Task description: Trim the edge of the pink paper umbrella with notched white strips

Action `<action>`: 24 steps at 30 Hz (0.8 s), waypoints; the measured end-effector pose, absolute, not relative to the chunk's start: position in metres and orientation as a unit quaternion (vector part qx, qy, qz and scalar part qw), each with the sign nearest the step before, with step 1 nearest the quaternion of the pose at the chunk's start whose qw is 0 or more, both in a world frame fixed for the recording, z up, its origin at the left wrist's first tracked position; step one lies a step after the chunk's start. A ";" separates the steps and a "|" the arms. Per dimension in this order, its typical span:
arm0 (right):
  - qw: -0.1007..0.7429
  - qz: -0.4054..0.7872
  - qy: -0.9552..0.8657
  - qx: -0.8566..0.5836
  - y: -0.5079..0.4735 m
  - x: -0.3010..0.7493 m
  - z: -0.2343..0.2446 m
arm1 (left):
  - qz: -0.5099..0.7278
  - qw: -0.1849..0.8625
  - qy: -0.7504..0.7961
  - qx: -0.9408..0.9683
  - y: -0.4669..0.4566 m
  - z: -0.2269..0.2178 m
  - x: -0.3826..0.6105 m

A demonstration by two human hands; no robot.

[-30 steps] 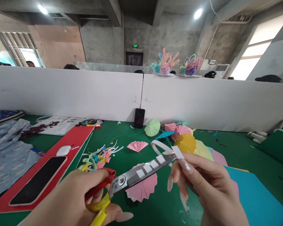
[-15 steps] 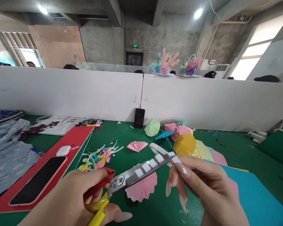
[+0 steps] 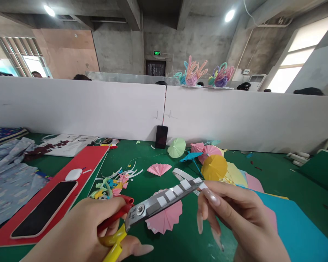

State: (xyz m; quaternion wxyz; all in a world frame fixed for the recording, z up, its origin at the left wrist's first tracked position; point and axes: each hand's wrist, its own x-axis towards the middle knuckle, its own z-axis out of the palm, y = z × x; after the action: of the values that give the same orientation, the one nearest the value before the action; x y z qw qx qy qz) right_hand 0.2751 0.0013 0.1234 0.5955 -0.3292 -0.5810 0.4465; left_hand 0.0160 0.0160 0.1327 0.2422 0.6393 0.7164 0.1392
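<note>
My left hand [image 3: 95, 225] is closed round the red and yellow handles of a pair of scissors [image 3: 140, 209], whose closed-looking blades point up to the right. Several small white tape pieces [image 3: 177, 190] sit in a row along the blade. At the blade's tip, the thumb and forefinger of my right hand [image 3: 229, 211] pinch a small white piece of tape [image 3: 202, 186]; its other fingers hang loose. Below the blades a pleated pink paper round [image 3: 165, 216] lies on the green table, partly covered by the scissors. A white strip loop [image 3: 180, 174] shows just behind the blades.
Small paper umbrellas in green [image 3: 176, 147], yellow [image 3: 214, 167], pink and blue stand behind my right hand. A pink paper fan [image 3: 159, 169] and paper scraps [image 3: 117, 183] lie mid-table. A phone [image 3: 45, 209] rests on a red board at left; blue paper [image 3: 300, 225] lies right. A white partition [image 3: 76, 109] stands behind.
My right hand's lower fingers have shifted slightly to the right and down. The tape piece at the tip now lies closer along the blade. The left hand has barely moved.
</note>
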 end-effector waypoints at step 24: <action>0.580 0.412 -0.560 -0.426 -0.006 0.280 0.130 | 0.001 0.296 0.690 0.660 0.022 0.162 0.050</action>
State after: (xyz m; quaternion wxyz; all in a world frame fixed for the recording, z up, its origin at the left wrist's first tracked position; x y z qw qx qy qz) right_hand 0.2797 -0.0055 0.1298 0.5795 -0.4262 -0.5596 0.4115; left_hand 0.0497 0.0222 0.1619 0.2959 0.6604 0.6901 0.0010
